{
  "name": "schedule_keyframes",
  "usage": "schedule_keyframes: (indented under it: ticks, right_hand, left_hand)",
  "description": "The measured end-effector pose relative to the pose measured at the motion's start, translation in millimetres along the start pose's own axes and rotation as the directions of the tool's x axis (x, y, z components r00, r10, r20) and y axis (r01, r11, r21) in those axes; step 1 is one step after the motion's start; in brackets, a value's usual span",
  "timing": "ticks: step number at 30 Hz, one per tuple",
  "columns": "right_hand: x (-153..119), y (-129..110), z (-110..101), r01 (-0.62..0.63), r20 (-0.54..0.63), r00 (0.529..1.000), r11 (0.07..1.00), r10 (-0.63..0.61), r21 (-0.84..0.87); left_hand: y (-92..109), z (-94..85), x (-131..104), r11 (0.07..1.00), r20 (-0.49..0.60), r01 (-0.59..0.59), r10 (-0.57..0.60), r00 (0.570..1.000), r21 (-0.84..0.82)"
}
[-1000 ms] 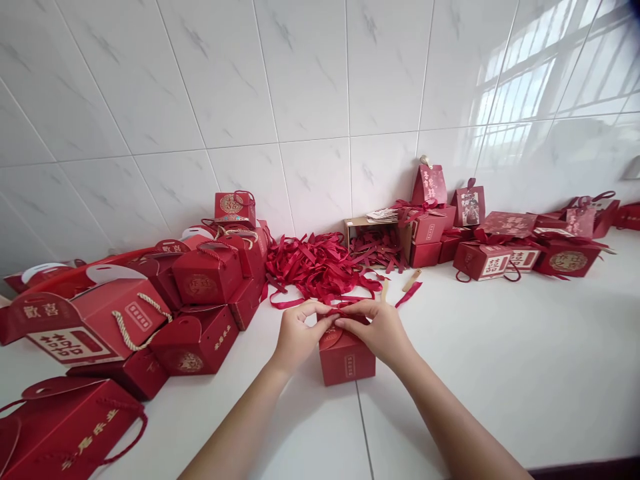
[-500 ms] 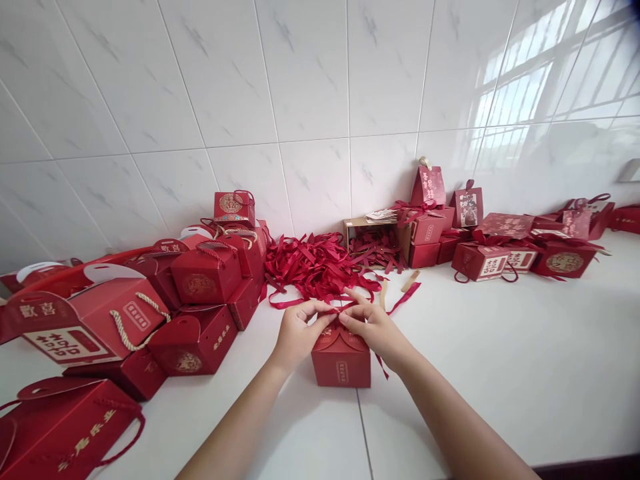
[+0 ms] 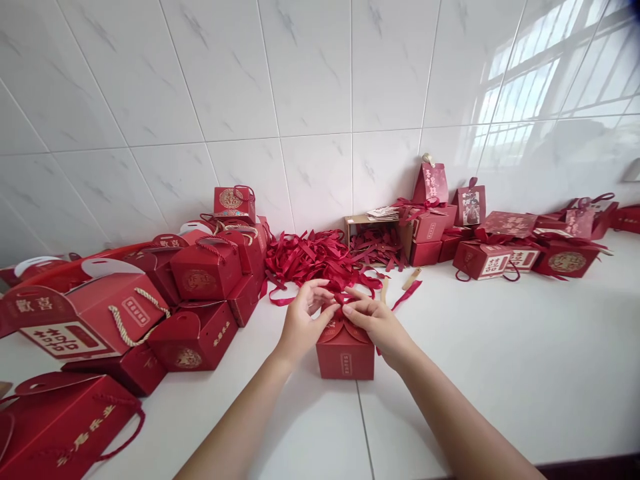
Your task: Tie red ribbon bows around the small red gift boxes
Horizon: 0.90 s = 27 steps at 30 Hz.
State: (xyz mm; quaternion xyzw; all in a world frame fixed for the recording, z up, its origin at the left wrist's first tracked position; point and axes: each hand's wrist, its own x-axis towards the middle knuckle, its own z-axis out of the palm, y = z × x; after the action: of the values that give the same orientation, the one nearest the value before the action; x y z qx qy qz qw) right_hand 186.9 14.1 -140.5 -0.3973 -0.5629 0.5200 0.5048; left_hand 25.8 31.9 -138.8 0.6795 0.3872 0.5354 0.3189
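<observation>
**Red box (image 3: 346, 360) stands between your left hand (image 3: 307, 320) and right hand (image 3: 379, 325), its ribbon (image 3: 340, 298) half covered**

The tiled wall (image 3: 315, 67) fills the upper part of your view; at its right, a window reflection (image 3: 530, 87) is too washed out to read beyond the bars. Below spreads the white table (image 3: 500, 347). On your left, a pile of boxes (image 3: 205, 273) overlaps so much that several show only a lid or corner, and the front box (image 3: 75, 427) is cut off by the left and bottom edges. On your right, a cluster of boxes (image 3: 565, 260) sits near the wall, its last box (image 3: 629, 219) cropped at the edge. Your forearms (image 3: 240, 413) enter from the bottom edge. Between the two groups lie the loose ribbons (image 3: 313, 260), too tangled to separate, and just beside them an open carton (image 3: 356, 220) holds darker strips.

The red box is upright on the table, in the middle before you, its curved flaps partly hidden by your fingers. Your right thumb and forefinger are pinched on the ribbon. Your left fingers curl loosely, the thumb right at it; I cannot tell whether they grip. Only a small loop shows, so any knot stays hidden.
</observation>
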Motion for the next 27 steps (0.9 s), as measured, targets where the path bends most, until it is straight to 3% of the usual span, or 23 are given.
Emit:
schedule_keyframes:
  ticks: [2, 5, 7, 11, 19, 22, 25, 27]
  right_hand:
    - [1, 1, 0, -0.019, -0.026, 0.999, 1.000, 0.020, 0.021]
    - [2, 1, 0, -0.030, -0.021, 0.999, 0.998, 0.031, 0.048]
    - [0, -1, 0, -0.019, -0.009, 1.000, 1.000, 0.019, 0.022]
    - [-4, -8, -4, 0.027, 0.036, 0.999, 0.996, -0.024, -0.086]
    - [-9, -19, -25, 0.122, 0.111, 0.990, 0.930, -0.088, -0.346]
    - [-15, -33, -29, 0.136, 0.245, 0.968, 0.938, -0.057, -0.319]
    - [-20, -50, -33, 0.056, 0.439, 0.895, 0.951, 0.087, -0.303]
    - [-19, -56, -34, 0.031, 0.473, 0.867, 0.930, 0.157, -0.367]
  left_hand:
    - [1, -1.7, -2, 1.000, 0.006, -0.015, 0.015, 1.000, 0.013]
    - [4, -6.4, -5, 0.998, 0.132, 0.020, -0.028, 0.991, 0.061]
    - [7, -8.7, -5, 0.995, 0.161, 0.042, -0.056, 0.985, 0.091]
    - [10, -11.9, -2, 0.987, 0.137, 0.054, -0.075, 0.988, 0.149]
    - [16, -27.9, 0, 0.988, 0.272, 0.126, -0.146, 0.951, 0.091]
    - [18, -30.6, -1, 0.992, 0.313, 0.102, -0.120, 0.942, 0.075]
    - [20, -31.3, -2, 0.992, 0.356, 0.113, -0.128, 0.926, 0.064]
    - [22, -31.3, -4, 0.991, 0.366, 0.121, -0.134, 0.921, 0.058]
